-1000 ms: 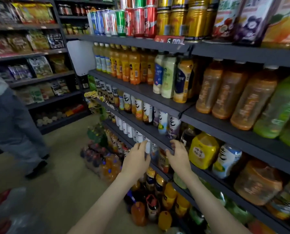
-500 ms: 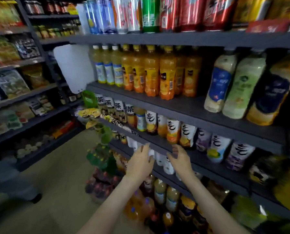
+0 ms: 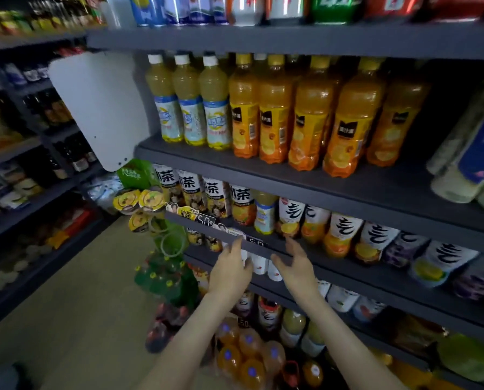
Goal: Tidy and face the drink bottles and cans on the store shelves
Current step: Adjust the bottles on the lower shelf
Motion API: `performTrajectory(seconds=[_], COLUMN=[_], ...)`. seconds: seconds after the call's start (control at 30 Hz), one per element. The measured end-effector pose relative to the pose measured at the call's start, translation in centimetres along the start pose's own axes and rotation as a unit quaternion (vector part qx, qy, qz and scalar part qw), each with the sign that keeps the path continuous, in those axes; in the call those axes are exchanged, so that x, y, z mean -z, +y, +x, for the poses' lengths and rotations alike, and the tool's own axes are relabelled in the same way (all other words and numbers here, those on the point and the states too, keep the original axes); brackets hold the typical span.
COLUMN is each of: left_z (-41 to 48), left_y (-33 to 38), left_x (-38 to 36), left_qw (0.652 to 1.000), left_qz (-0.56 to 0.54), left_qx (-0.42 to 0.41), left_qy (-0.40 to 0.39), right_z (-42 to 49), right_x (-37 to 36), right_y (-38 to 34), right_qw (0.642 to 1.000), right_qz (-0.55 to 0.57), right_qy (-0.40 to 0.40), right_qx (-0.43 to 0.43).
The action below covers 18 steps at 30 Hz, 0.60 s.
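Observation:
My left hand (image 3: 231,273) and my right hand (image 3: 298,270) are raised side by side in front of the dark shelf edge (image 3: 263,250) with its price tags. Both have relaxed, slightly spread fingers and hold nothing. Small white-labelled bottles (image 3: 260,264) stand on the shelf just behind and between my hands. Above the edge stands a row of tea bottles (image 3: 191,192) and white-labelled juice bottles (image 3: 340,235). Higher up stand pale lemon drinks (image 3: 190,99) and orange juice bottles (image 3: 308,114). Cans (image 3: 288,8) line the top shelf.
A white shelf-end panel (image 3: 100,108) sticks out at the left. Hanging snack cups (image 3: 139,202) and green packs (image 3: 164,274) crowd the shelf corner. Shrink-wrapped orange bottles (image 3: 243,353) sit on the floor below. Snack shelves (image 3: 18,170) line the aisle's left side.
My view has moved closer to the shelves and swung left and up. Both hands have risen from the lower shelf to the price-tag edge, fingers spreading. The person at left has left the view.

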<state>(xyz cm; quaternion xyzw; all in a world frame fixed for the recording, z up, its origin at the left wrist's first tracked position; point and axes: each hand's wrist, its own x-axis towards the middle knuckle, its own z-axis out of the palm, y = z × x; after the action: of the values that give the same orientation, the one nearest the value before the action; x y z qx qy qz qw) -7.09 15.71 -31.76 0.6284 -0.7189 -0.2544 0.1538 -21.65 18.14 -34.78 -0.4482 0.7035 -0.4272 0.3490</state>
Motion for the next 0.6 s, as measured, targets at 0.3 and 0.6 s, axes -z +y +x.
performTrajectory(seconds=[0.3, 0.6], left_z=[8.4, 11.4], left_y=[-6.3, -9.4], left_x=[-2.3, -3.0], left_qw=[1.0, 0.996], left_qz=[0.008, -0.027], left_qx=[0.009, -0.049], left_qy=[0.028, 0.067], right_z=[9.7, 14.6], right_x=[-11.0, -13.7], right_y=[0.3, -0.5], right_qw=[0.973, 0.924], right_qz=[-0.012, -0.046], right_qy=[0.224, 0.378], right_qx=[0.052, 0.008])
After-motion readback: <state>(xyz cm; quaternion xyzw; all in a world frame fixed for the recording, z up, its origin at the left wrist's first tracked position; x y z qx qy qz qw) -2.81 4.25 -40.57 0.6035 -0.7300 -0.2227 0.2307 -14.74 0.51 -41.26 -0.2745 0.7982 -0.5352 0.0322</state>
